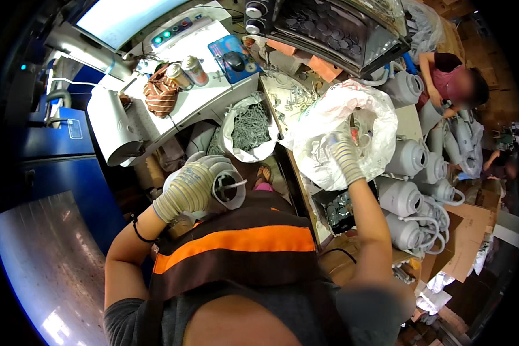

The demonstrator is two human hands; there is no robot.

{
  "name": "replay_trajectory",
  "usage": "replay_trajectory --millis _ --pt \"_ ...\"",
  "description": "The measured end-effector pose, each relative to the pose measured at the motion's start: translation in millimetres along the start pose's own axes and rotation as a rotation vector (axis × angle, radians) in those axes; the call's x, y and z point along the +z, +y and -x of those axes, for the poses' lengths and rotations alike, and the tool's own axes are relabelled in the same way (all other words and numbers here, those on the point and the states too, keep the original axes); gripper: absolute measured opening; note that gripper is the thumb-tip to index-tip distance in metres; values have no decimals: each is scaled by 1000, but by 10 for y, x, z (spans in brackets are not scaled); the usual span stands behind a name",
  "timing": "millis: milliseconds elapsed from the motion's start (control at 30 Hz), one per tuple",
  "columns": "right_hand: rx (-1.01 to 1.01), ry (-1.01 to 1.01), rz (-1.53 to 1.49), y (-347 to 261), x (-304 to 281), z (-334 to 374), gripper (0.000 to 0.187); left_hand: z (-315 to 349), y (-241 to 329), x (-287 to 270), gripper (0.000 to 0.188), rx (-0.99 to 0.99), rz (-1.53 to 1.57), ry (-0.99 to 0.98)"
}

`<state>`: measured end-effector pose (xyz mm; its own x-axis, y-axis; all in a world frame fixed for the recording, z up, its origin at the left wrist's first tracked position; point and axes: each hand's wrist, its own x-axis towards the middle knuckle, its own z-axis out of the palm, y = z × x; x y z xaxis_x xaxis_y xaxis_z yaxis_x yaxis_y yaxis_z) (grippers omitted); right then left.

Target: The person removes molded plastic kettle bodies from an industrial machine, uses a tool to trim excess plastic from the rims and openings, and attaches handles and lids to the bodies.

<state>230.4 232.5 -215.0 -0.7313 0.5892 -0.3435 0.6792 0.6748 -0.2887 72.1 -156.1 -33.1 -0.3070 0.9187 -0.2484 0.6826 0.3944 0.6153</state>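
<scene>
My left hand (197, 183), in a striped knit glove, is wrapped round a light grey hollow plastic housing (234, 202) held at my apron. Its round mouth faces right, and a thin pale strip crosses the dark opening. My right hand (343, 157), gloved the same way, reaches into the mouth of a crumpled white plastic bag (316, 158). Those fingers are blurred, so what they touch inside cannot be made out. Small pale and red pieces (360, 138) show in the bag beside this hand.
Several grey housings (406, 157) with hoses stand on the right. A bag of grey screws (251, 130) sits ahead, below the white desk (213, 106). An oven-like box (328, 34) holds dark discs. A black tray (339, 212) lies near my right forearm. Another person (452, 86) works far right.
</scene>
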Motion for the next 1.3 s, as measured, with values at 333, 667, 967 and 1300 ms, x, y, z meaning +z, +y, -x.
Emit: replay_trajectory --millis 333,667,967,1300 --pt "21 61 493 1263 -106 -632 33 -921 266 83 67 67 -135 -290" --pt "-968 -141 326 -838 -1276 661 19 -1681 378 203 61 169 185 -676" --pt "-558 -431 -2 -698 -1548 1217 23 -1535 477 127 55 258 -104 -603" --pt "-532 -491 50 -1051 -1367 1363 25 -1168 574 -52 49 428 -203 -226"
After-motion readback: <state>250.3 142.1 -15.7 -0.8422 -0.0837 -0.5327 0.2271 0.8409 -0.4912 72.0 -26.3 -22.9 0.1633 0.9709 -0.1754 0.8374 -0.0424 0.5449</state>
